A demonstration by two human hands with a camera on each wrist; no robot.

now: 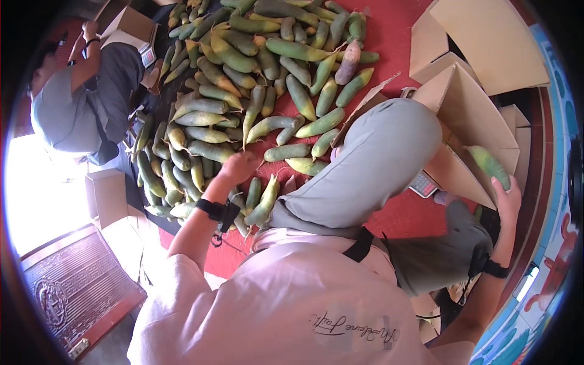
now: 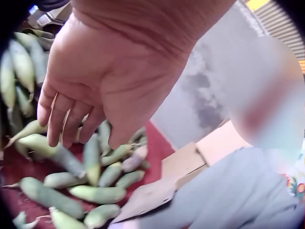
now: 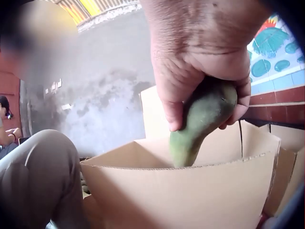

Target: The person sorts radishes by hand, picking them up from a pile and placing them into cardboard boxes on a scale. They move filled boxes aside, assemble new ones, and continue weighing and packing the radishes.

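Observation:
My right hand grips a green radish by its thick end, thumb on one side and fingers on the other. In the right wrist view the radish points down over an open cardboard box, its tip at the box's rim. My left hand holds nothing; its palm shows and its fingers bend loosely. In the head view it is over the near part of a large pile of green radishes, close to several loose ones on the red cloth.
My bent knee stands between the pile and the box. A digital scale sits by the box. More cardboard is at the upper right. Another person sits at the far left, near a carved wooden panel.

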